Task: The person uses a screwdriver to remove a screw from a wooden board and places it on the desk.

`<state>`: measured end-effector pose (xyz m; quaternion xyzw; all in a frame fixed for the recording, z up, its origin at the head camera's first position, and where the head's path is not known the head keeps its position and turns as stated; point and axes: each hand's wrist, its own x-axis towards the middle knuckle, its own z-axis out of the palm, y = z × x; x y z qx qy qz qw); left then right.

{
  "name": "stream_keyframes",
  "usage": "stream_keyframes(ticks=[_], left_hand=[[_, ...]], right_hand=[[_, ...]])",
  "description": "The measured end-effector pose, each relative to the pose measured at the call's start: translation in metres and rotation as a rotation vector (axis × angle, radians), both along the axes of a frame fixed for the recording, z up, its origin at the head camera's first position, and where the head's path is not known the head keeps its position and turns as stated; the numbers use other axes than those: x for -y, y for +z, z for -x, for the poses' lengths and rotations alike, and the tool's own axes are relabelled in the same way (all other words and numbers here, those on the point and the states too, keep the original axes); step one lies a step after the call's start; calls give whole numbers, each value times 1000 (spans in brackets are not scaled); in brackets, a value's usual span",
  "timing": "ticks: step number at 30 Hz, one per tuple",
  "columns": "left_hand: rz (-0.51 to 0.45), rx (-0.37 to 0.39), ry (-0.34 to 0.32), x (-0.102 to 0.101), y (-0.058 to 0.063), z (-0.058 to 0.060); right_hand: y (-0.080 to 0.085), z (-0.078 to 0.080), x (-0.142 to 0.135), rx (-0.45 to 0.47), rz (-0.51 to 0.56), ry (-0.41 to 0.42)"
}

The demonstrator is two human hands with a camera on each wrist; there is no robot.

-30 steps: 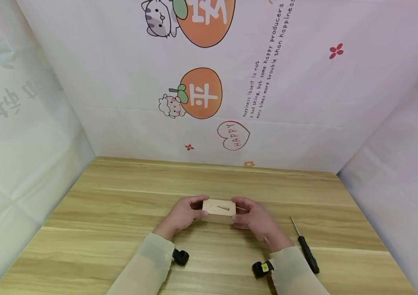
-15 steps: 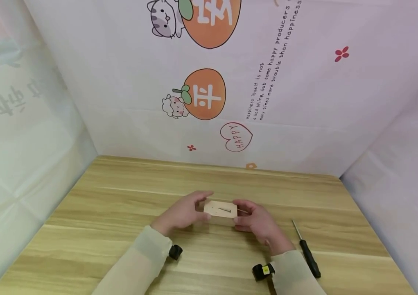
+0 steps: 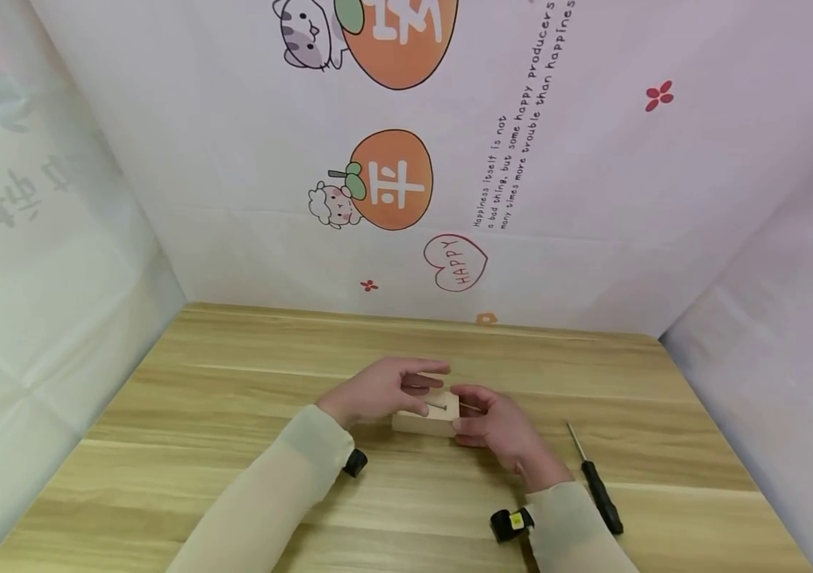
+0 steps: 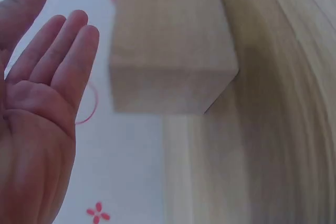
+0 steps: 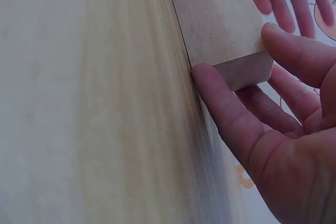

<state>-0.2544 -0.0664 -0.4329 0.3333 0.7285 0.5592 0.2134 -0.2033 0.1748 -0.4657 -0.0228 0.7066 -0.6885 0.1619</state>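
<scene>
A pale wooden block [image 3: 424,426] sits on the table, with a metal screw [image 3: 438,406] lying across its top face. My right hand [image 3: 498,430] grips the block's right end; thumb and fingers bear on its corners in the right wrist view. Above the block's left part hovers my left hand [image 3: 388,388], fingers extended and thumb apart near the screw, holding nothing that I can see. In the left wrist view that palm [image 4: 37,145] is beside the block [image 4: 170,30]. Part of the block's top is hidden behind the left hand.
A screwdriver [image 3: 596,487] with a black handle lies on the wood-grain table [image 3: 184,446], right of my right hand. Printed cloth walls [image 3: 564,278] rise at the back and both sides.
My left hand has let go of the block's left end, drawn back a little, then moved up and right over the top. The right hand has kept its hold.
</scene>
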Motion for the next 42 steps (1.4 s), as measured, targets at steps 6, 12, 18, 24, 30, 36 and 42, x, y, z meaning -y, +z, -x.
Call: stream_keyframes(ticks=[6,12,18,24,30,36,42], left_hand=[[-4,74,33,-11,-7,4],[11,-13,38,-13,-14,8],[46,-171,73,-18,-19,9],[62,-230,91,-23,-20,8],[72,-264,123,-26,-17,5],[95,-171,240,-21,-9,5],[-6,39,372,-7,6,9]], right_hand=[[2,1,2,-4,-5,12],[2,0,4,-12,12,28],[3,0,4,-16,18,25],[3,0,4,-17,15,21],[1,-1,5,-14,19,15],[2,-2,5,-15,4,3],[1,-2,5,-16,5,-16]])
